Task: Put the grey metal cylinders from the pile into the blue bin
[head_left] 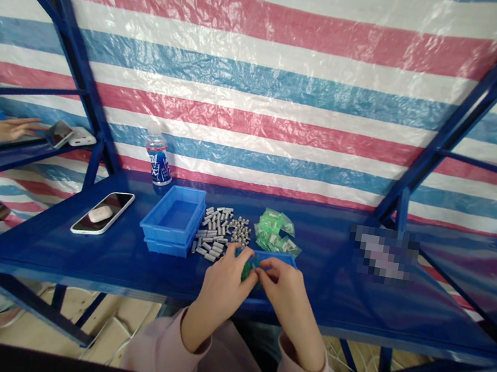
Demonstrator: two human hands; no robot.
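Green film, probably a small bag (249, 268), sits between the left hand (226, 273) and the right hand (284, 280), over a blue bin (286, 259) at the near part of the counter (159, 275). The left grip is closed round the bag, thumb against fingers. The right grip is pinched shut at the bag's right edge; whether it has the film or some small part, I cannot tell.

Just beyond the blue bin lie more green bags (275, 231) in a loose heap. To their left are small metal fittings (240, 232), then grey cylinders (215, 231), spread beside two stacked blue trays (169, 237); the upper tray is empty. A bottle (159, 159) stands upright behind the trays, near the striped sheet (265, 82). Farther left, a phone (114, 213) lies flat with a white case (100, 213) on it. Another person's hand (19, 128) reaches toward a dark device (59, 134) on the shelf at far left.
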